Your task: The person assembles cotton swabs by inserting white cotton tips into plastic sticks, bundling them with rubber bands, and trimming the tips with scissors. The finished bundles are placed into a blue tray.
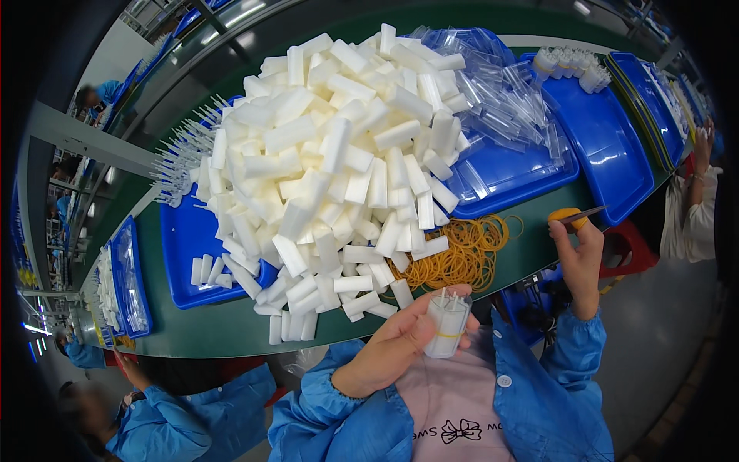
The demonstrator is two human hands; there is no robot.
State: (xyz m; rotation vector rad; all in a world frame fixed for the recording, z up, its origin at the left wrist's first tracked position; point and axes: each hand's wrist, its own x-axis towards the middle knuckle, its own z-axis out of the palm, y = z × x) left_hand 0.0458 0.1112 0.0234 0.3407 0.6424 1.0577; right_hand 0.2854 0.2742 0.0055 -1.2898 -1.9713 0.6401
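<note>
My left hand (389,346) is closed around a small bundle of white pieces in clear plastic (446,327), held in front of my chest. A yellow rubber band circles the bundle, and thin white tips stick up from its top. Out to the right, above the table's front edge, my right hand (583,258) grips a pair of scissors (571,216) by the orange-yellow handles; the dark blades point right. Loose yellow rubber bands (469,250) lie in a heap on the table, between the hands and a large pile of white foam-like blocks (331,154).
Clear plastic sleeves (508,108) fill a blue tray (493,202) behind the bands. Another blue tray (616,165) at the right has banded bundles (570,65) at its far end. Thin white tubes (188,150) stand at the left. A co-worker's blue sleeve (158,431) shows lower left.
</note>
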